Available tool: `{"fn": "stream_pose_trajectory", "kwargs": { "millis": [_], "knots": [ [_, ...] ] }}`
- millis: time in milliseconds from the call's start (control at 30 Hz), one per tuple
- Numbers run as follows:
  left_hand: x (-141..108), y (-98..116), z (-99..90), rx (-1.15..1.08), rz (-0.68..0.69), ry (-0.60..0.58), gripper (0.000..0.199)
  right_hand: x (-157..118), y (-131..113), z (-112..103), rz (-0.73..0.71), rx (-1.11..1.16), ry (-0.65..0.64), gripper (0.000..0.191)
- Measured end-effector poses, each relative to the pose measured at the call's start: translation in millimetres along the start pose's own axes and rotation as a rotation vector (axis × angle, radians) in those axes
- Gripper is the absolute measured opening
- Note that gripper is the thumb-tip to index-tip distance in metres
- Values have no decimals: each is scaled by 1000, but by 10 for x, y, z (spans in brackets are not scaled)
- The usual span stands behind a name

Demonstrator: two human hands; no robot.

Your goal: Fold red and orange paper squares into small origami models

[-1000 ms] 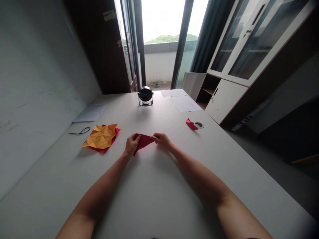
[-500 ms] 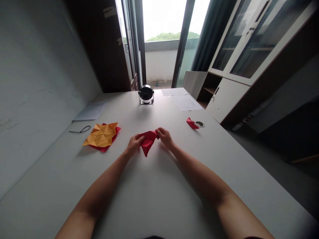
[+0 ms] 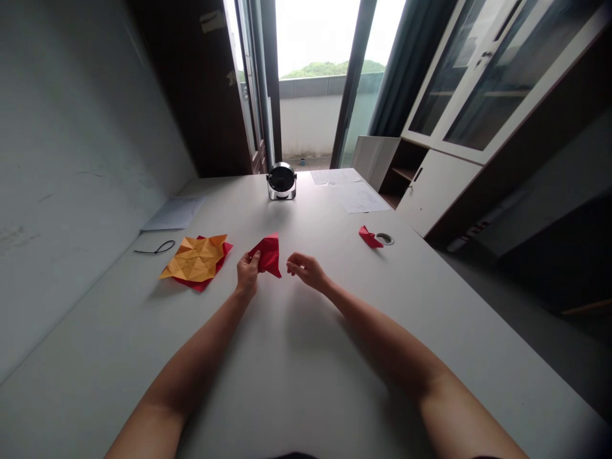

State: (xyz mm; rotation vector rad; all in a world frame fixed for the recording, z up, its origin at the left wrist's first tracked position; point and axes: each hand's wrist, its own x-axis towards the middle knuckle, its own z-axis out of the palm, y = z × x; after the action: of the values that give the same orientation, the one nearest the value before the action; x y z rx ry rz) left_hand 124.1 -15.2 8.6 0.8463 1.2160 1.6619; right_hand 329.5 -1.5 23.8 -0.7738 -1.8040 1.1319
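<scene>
My left hand (image 3: 247,273) grips a folded piece of red origami paper (image 3: 269,254) by its left side, thumb on top. The folded paper is tilted up, with one point toward the window and another pointing down to the right. Just right of it, apart from the paper, is my right hand (image 3: 307,269), its fingers loosely curled in and nothing visible in them. Left of my left hand lies a creased orange sheet (image 3: 196,260) on top of a red sheet (image 3: 201,287).
On the white table (image 3: 296,370), a small red folded piece (image 3: 370,237) touches or nearly touches a tape roll (image 3: 385,239). A round black-and-silver device (image 3: 282,181) stands at the back. Papers (image 3: 358,196) lie back right, another sheet (image 3: 174,213) and a black cable tie (image 3: 157,248) left.
My right hand has let go of the red paper's right corner. My left hand has shifted slightly left and turned the paper, so its lower point now aims right.
</scene>
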Motion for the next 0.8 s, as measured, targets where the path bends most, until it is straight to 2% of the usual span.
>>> {"fn": "stream_pose_trajectory", "kwargs": {
  "millis": [533,800],
  "knots": [
    [20,-28,-11,32,86,104,39,-3,0,39,-35,154,-171,23],
    [14,-31,-20,44,89,86,37,4,34,35,-19,74,-148,22]
  ]
}}
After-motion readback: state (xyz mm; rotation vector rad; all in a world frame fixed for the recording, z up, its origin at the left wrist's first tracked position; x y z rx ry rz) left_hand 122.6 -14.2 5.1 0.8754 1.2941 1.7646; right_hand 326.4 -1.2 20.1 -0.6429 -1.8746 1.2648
